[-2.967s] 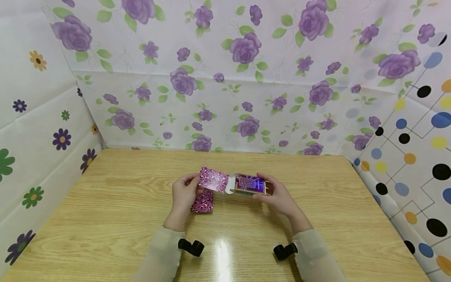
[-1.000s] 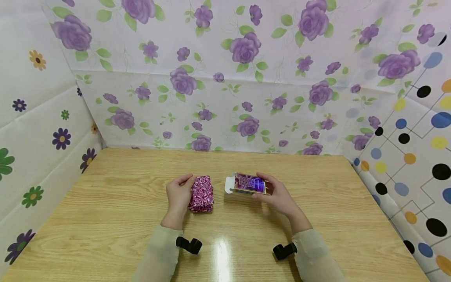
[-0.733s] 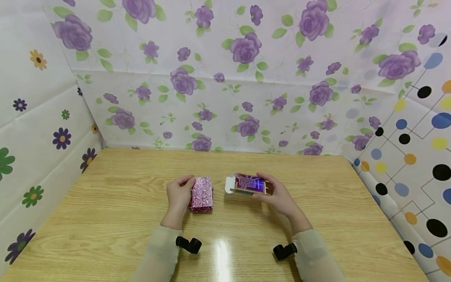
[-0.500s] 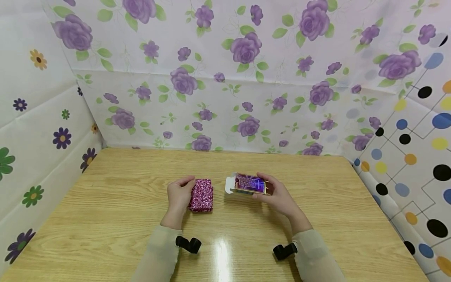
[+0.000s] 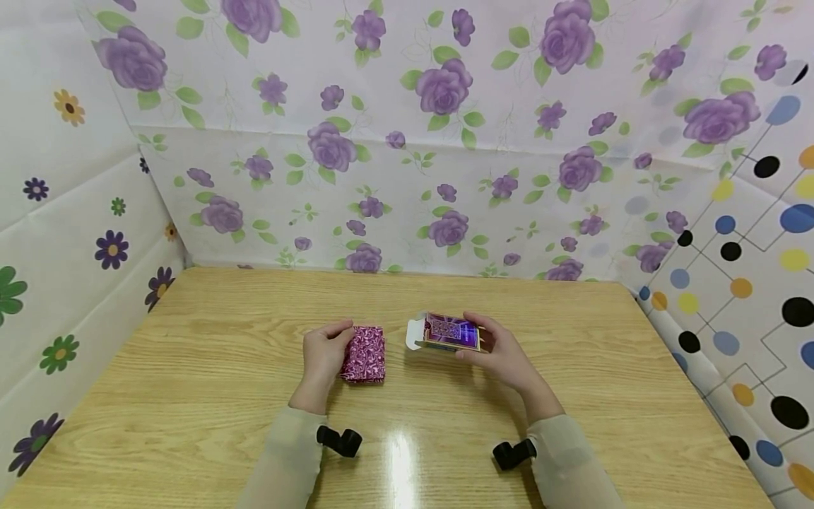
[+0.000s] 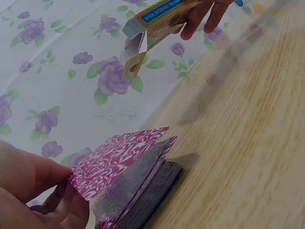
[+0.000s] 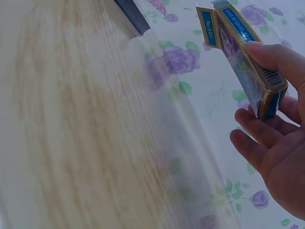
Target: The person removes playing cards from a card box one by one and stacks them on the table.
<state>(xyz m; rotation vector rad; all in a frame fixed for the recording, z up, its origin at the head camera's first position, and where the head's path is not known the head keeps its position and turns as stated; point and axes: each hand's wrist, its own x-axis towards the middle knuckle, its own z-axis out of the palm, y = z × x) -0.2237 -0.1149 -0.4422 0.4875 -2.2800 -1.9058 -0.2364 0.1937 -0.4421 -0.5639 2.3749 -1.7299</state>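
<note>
Lower the magenta-and-white patterned thin card [image 6: 114, 162], pinched in the left hand [image 5: 323, 360] and tilted over the dark-edged rectangular stack [image 6: 159, 192] on the pale wood-grain table [image 5: 222, 367], squarely — gently; steady the purple cardboard box [image 5: 449, 332], gripped by the right hand [image 5: 507, 359], aside.

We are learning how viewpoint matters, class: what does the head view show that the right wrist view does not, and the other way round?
Only the head view: the left hand, the pale sleeves and the dotted wall covering.

Only the right wrist view: the barcode on the box, and "No.990" on its flap.

Both: the right hand holding the box, the wooden table and the purple rose cloth.
</note>
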